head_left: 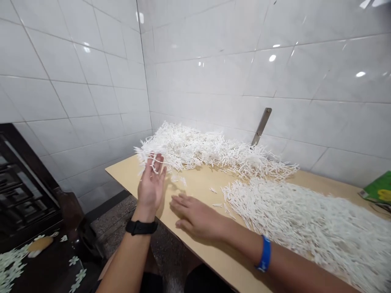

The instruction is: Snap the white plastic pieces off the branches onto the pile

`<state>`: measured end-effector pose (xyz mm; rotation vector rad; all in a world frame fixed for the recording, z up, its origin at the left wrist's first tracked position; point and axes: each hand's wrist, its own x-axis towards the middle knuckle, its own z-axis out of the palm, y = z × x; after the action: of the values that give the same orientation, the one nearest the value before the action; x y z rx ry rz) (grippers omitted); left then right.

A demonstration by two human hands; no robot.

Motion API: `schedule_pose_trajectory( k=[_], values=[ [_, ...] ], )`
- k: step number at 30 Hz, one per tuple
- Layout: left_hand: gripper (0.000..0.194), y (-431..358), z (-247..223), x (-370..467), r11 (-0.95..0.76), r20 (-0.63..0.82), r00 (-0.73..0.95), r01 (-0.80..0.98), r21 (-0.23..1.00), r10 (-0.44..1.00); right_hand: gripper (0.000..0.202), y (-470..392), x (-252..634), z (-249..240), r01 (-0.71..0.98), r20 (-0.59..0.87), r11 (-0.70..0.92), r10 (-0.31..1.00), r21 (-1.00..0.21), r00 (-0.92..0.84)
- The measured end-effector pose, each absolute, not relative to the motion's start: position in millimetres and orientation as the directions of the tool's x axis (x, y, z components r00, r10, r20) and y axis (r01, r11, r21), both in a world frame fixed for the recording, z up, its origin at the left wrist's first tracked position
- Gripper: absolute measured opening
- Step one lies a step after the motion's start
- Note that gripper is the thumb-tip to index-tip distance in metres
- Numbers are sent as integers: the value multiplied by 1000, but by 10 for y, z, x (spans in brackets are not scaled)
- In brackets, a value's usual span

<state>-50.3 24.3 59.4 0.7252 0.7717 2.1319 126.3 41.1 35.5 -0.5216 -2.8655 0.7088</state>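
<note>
My left hand (150, 187), with a black band at the wrist, is turned palm up at the left end of a heap of thin white strands (198, 146). Its fingers are stretched out and apart, and a few strands lie across them without being gripped. Flat on the tan tabletop (198, 181), palm down, rests my right hand (197, 215); its fingers are extended and hold nothing. A second, flatter spread of short white strands (299, 219) covers the board to the right of that hand. The exact kind of the strands cannot be made out.
Tiled walls (198, 81) meet in a corner behind the table. Against the back wall stands a metal strip (262, 126). A green packet (378, 189) lies at the right. At left is a dark carved wooden chair (65, 207) with pale flower shapes (80, 276) on its seat.
</note>
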Motion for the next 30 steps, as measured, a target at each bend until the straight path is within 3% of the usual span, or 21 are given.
schedule_pose_trajectory(
  k=[2, 5, 9, 12, 14, 15, 18, 22, 25, 27, 30],
  values=[
    [32, 165, 719, -651, -644, 330, -625, -378, 665, 707, 66, 441, 1169, 272, 332, -6, 817, 373, -472, -928],
    [33, 89, 769, -815, -711, 399, -681, -258, 654, 614, 72, 544, 1359, 232, 544, -97, 725, 560, -422, -823],
    [35, 82, 630, -912, -677, 343, -713, -246, 694, 611, 79, 662, 1478, 298, 789, -113, 565, 791, -240, -601],
    [36, 98, 528, -921, -658, 288, -740, -266, 704, 608, 67, 667, 1020, 363, 615, -6, 724, 646, -314, -763],
    [36, 89, 476, -914, -645, 272, -742, -270, 715, 612, 69, 657, 606, 376, 467, 2, 805, 502, -365, -865],
    [35, 78, 451, -912, -635, 259, -743, -276, 721, 617, 70, 668, 438, 373, 463, -15, 813, 490, -353, -872],
    [34, 45, 382, -924, -598, 181, -743, -342, 725, 644, 71, 785, 305, 333, 550, -76, 761, 561, -344, -824],
    [32, 67, 329, -894, -545, 102, -696, -453, 705, 711, 79, 896, 937, 266, 757, -123, 590, 760, -281, -639],
    [31, 125, 333, -767, -502, 93, -634, -505, 702, 768, 72, 817, 1426, 320, 871, -55, 453, 881, -188, -470],
    [35, 159, 352, -648, -457, 97, -555, -560, 691, 826, 55, 700, 1553, 382, 802, 110, 536, 843, -265, -527],
    [42, 179, 370, -465, -400, 154, -424, -586, 705, 892, 40, 522, 1448, 418, 495, 163, 601, 723, -628, -671]
  ],
)
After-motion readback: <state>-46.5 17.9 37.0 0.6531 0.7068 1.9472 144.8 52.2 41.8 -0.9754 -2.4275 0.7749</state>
